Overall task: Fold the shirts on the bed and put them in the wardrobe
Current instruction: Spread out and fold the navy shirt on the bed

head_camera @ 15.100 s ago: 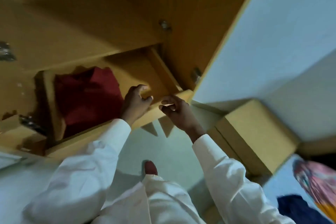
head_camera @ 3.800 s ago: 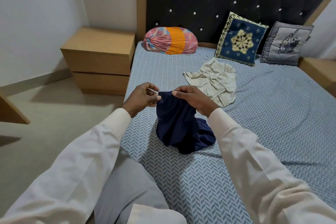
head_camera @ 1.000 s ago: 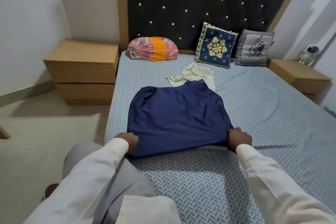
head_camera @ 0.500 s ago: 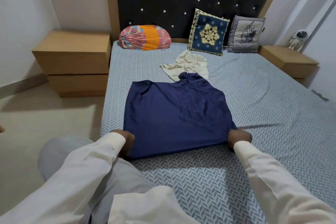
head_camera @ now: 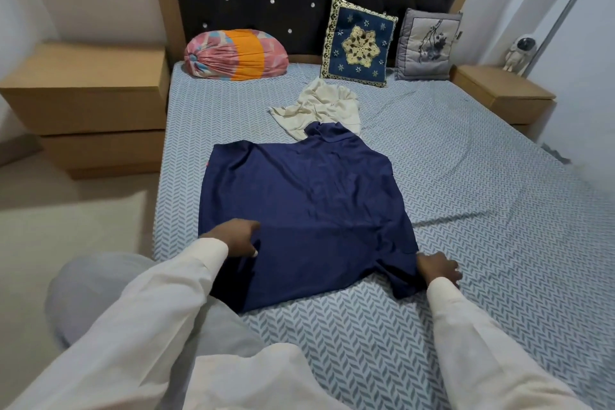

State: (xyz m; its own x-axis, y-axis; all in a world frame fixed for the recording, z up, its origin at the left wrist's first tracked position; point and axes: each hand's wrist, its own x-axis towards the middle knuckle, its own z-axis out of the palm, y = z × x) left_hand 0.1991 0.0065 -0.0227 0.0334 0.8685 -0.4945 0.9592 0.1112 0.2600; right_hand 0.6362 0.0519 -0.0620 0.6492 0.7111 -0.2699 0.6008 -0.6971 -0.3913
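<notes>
Navy shirt (head_camera: 306,210) is spread on the bed (head_camera: 466,176), pressed by the flat left hand (head_camera: 233,238). Right hand (head_camera: 437,268) is laid at its sleeve; grip cannot be told.

Nothing here can be read: no text, label, brand, number or sign shows clearly enough to make out. The navy blue fabric shirt spread flat on the bed (head_camera: 299,206) shows only plain cloth. The square navy cushion with a gold patterned border (head_camera: 359,43) carries a star-shaped ornament and small flower marks rather than letters. The square grey cushion beside it (head_camera: 427,46) bears a dark plant-like drawing. The small white astronaut figurine on the bedside unit (head_camera: 517,53) is too small to show any marking.
</notes>
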